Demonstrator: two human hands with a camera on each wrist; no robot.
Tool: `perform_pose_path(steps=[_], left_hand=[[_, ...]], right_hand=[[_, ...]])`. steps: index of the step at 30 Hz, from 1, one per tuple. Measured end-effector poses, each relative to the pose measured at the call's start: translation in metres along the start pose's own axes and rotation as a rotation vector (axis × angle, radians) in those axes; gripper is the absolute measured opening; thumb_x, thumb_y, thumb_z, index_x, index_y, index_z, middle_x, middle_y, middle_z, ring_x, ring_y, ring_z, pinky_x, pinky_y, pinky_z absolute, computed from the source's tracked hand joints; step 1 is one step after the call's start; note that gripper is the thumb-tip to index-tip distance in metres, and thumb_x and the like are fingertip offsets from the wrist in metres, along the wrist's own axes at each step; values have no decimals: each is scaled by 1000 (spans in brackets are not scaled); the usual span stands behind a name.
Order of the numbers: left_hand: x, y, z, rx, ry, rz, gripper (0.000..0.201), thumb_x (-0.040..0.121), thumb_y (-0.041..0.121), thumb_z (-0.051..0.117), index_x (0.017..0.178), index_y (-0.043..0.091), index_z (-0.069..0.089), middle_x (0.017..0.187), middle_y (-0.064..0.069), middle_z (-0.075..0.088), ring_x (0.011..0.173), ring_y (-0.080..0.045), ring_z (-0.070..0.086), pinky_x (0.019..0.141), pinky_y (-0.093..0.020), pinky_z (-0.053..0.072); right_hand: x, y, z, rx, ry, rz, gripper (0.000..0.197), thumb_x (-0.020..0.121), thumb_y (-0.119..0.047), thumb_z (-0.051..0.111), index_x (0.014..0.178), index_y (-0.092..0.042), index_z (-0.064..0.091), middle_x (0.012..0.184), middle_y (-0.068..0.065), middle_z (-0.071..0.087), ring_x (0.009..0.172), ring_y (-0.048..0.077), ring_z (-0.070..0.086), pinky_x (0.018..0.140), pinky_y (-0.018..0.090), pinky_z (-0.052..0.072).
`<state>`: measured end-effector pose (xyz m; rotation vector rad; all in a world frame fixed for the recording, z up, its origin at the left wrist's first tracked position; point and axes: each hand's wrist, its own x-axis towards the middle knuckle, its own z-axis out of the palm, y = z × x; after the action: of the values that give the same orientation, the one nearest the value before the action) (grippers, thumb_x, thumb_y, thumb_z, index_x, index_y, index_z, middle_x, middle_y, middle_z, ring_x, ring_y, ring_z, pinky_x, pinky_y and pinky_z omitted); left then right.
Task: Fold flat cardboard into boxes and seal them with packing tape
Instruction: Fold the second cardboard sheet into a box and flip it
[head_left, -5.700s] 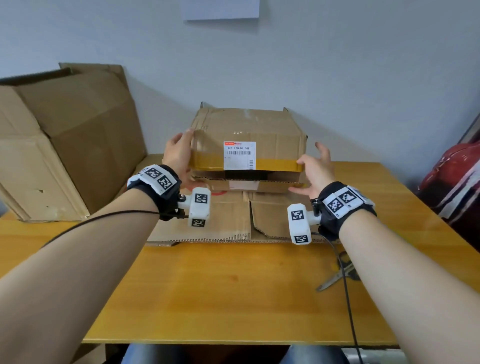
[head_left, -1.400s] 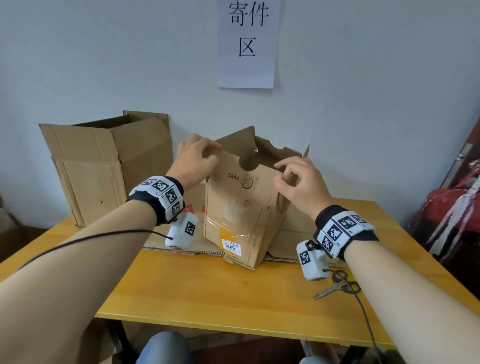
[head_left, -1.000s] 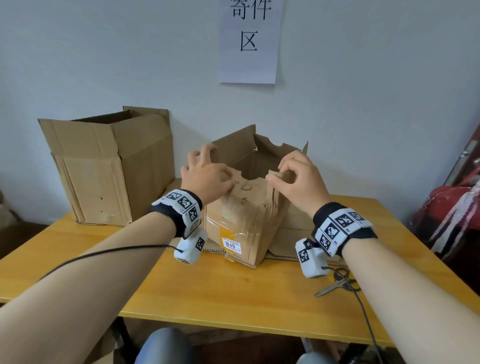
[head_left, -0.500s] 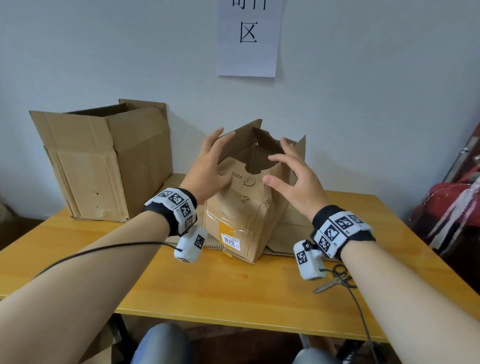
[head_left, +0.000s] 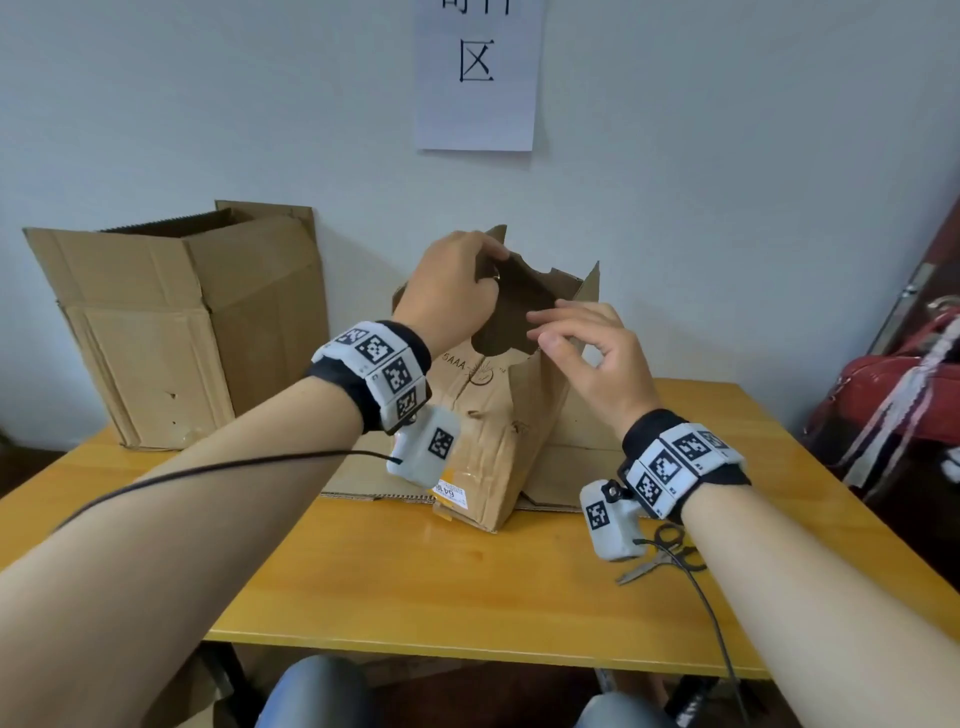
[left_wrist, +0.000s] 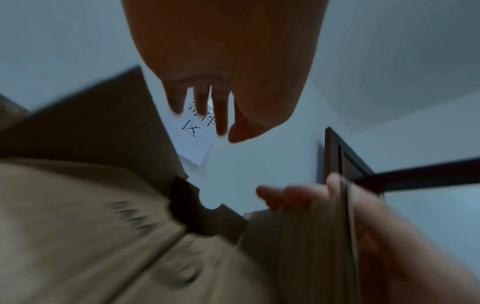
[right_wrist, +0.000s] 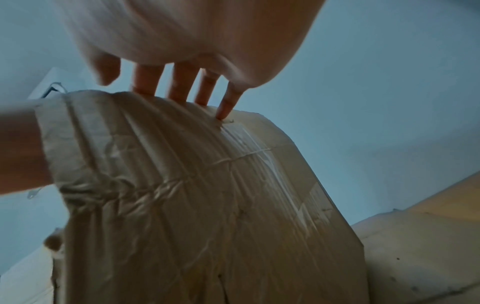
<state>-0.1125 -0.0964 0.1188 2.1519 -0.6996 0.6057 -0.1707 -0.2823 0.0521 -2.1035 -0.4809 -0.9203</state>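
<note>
a: where the small box (head_left: 498, 431) stands at table (head_left: 467, 597) centre, is it firmly held?
b: left hand (head_left: 449, 296) is curled on the eleven o'clock flap; right hand (head_left: 592, 358) spread, fingertips (right_wrist: 228, 107) touching. light, creased, soft board is judged; folds should be gripped.

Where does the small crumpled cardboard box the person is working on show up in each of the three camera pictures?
Head: the small box stands mid-frame on the table, between both hands.
Left wrist: it fills the lower left, blurred.
Right wrist: its creased, taped side fills the centre, under the fingers.
Shared landmark: the wall paper sign, also in the left wrist view.
</note>
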Motion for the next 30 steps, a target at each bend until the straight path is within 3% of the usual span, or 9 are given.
perform_pose_path(steps=[2, 8, 13, 16, 18, 20, 24, 27, 30], left_hand=[[7, 12, 3, -9, -100, -31, 40, 95, 6, 46, 131, 20, 59, 133, 1, 58, 124, -15, 51, 95, -22, 40], [45, 32, 20, 59, -363, -93, 46, 101, 15, 47, 147, 17, 43, 147, -3, 49, 123, -16, 51, 92, -22, 38], [63, 44, 34, 83, -473, -189, 50, 103, 28, 45, 152, 18, 38, 155, -8, 42, 143, -24, 39, 116, -33, 31], [67, 48, 38, 205, -492, -195, 47, 105, 35, 40, 148, 17, 45, 152, -9, 46, 142, -30, 39, 116, -36, 30], [65, 52, 39, 318, -493, -193, 46, 106, 37, 34, 135, 10, 56, 141, -12, 55, 133, -34, 45, 106, -36, 33], [60, 51, 41, 385, -528, -197, 48, 106, 38, 31, 131, 7, 57, 139, -11, 56, 129, -33, 49, 100, -35, 34], [46, 42, 44, 360, -698, -300, 52, 107, 45, 34, 141, 10, 52, 146, -11, 52, 133, -29, 51, 111, -38, 40], [35, 38, 41, 298, -761, -348, 45, 108, 41, 36, 131, 10, 58, 134, -13, 60, 120, -28, 59, 105, -38, 44], [37, 36, 38, 214, -612, -261, 35, 104, 26, 48, 124, 3, 64, 128, -18, 65, 116, -32, 62, 96, -37, 48]], right_hand=[[-3, -1, -3, -8, -9, -31, 19, 94, -37, 57, 91, -32, 75, 108, -18, 71, 124, 3, 50, 99, 8, 33], [-12, -2, -11, 24, 4, -86, 26, 95, -29, 55, 85, -22, 77, 99, -13, 74, 120, 11, 52, 101, 23, 40], [-21, -9, -17, 63, -4, -89, 32, 94, -26, 52, 78, -15, 78, 94, -9, 75, 119, 12, 52, 101, 25, 40], [-26, -8, -21, 63, -8, -80, 32, 94, -27, 52, 78, -14, 77, 95, -9, 75, 121, 11, 51, 101, 25, 40], [-28, -6, -24, 68, 3, -62, 32, 94, -26, 52, 77, -15, 76, 95, -9, 75, 123, 12, 51, 103, 26, 40], [-29, -4, -25, 80, 10, -54, 31, 93, -26, 52, 77, -14, 76, 97, -8, 75, 124, 13, 52, 104, 29, 40], [-30, -3, -24, 95, 5, -33, 31, 93, -26, 53, 78, -13, 76, 100, -9, 75, 125, 11, 52, 105, 25, 39], [-29, -3, -21, 92, -74, 4, 22, 95, -19, 58, 87, -15, 78, 115, -10, 73, 132, 6, 48, 110, 20, 34], [-26, -3, -13, 98, -194, 70, 18, 97, -13, 62, 105, -19, 77, 134, -10, 64, 142, 1, 37, 117, 22, 28]])
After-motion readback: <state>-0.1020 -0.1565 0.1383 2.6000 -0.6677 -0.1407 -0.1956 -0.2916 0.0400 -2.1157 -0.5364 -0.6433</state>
